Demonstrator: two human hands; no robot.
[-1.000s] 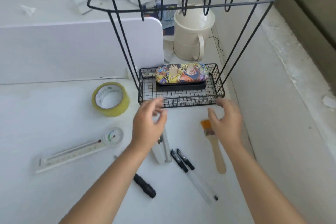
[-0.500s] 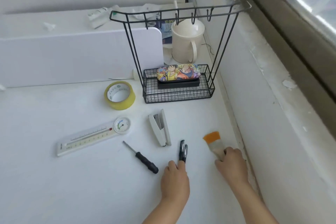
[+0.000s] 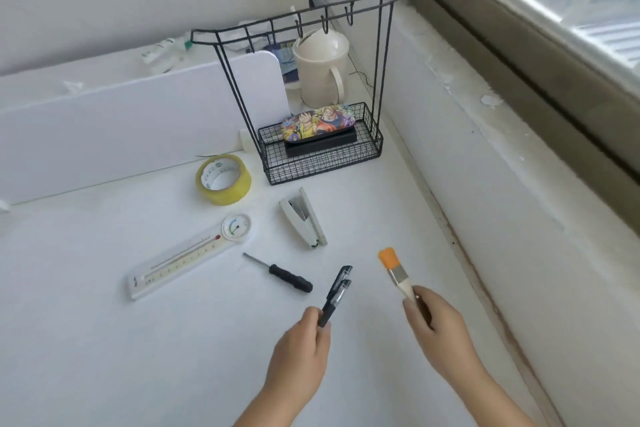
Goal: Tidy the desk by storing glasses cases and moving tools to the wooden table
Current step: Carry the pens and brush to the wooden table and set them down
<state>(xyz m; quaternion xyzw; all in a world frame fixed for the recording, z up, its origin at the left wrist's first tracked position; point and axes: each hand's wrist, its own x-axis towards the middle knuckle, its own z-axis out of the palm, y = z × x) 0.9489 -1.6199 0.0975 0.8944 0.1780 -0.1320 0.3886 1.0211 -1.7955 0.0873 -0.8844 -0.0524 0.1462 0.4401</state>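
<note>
Lifting now vs 0.5 s ago: L hand [image 3: 300,348] grips pens [image 3: 337,293], R hand [image 3: 440,329] grips brush [image 3: 396,272].

A cartoon-printed glasses case [image 3: 318,124] lies stacked on a black glasses case [image 3: 322,146] inside the black wire basket [image 3: 325,170] at the back of the white bench [image 3: 104,340]. Two black pens [image 3: 337,291] are pinched together, tips up, and an orange-bristled brush [image 3: 394,270] is gripped by its handle, both lifted. A white stapler [image 3: 303,218], black-handled screwdriver [image 3: 280,274], white thermometer [image 3: 190,256] and yellow tape roll [image 3: 223,178] lie flat on the bench.
</note>
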